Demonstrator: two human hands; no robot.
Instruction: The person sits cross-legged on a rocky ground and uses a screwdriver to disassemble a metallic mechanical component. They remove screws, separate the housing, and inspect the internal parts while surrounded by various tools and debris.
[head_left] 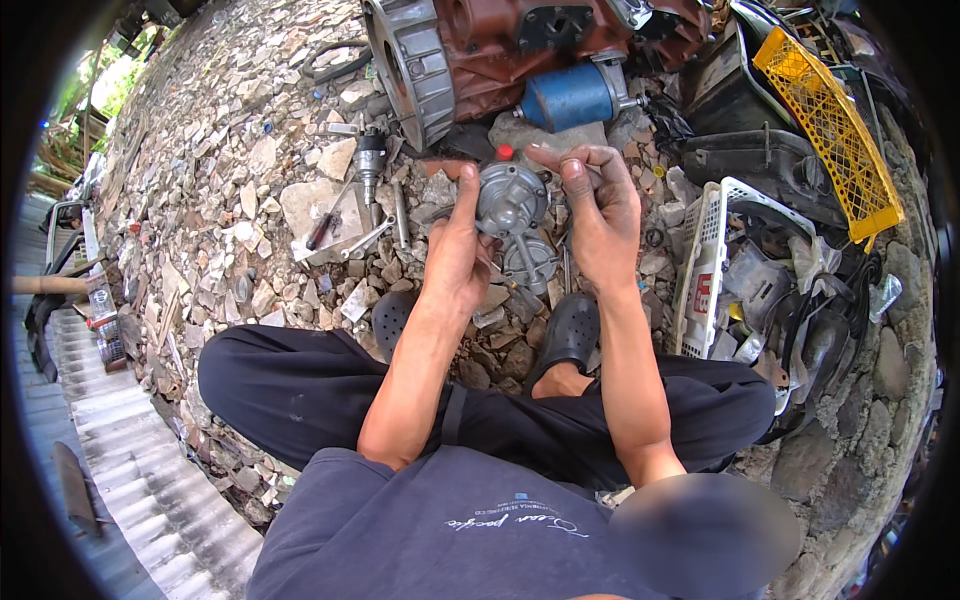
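Observation:
A round grey metal housing (512,200) with a domed cover and a red cap (505,152) is in front of me, held up over the stones. My left hand (460,250) grips it from the left side, thumb pointing up along its edge. Beside it my right hand (605,210) is raised, fingers loosely bent, the index finger stretched toward the red cap. Nothing shows between its thumb and fingers. Just below the housing is a second round grey metal part (530,265) with a stubby pipe; whether the two are joined I cannot tell.
A red-brown gearbox (490,50) with a grey bell end and a blue cylinder (568,98) lie ahead. To the left are a power tool (369,165), a screwdriver (322,230) and a spanner (368,238). A white crate (700,270) of parts and a yellow mesh panel (830,130) are right.

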